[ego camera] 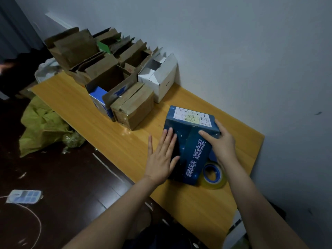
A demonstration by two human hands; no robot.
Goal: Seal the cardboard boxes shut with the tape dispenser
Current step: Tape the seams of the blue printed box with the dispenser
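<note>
Blue box (pixel 193 155) pressed between hands: left hand (pixel 160 162) flat against its side, right hand (pixel 221 142) flat on top, neither gripping. Tape roll (pixel 214 175) lies beside right wrist; reaching for it may let flaps spring open

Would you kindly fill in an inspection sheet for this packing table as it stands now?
Surface: wooden table, set against the wall.
Job's things: dark blue box near the front; tape roll lying on the table beside it; more cardboard boxes grouped at the far end, several open.
Clutter: green bag on the floor left of the table.
Grippers: left hand flat against the blue box's left side; right hand pressing on its top right.
Cables: power strip with white cord on the floor.
Surroundings: plain wall, dark floor.
</note>
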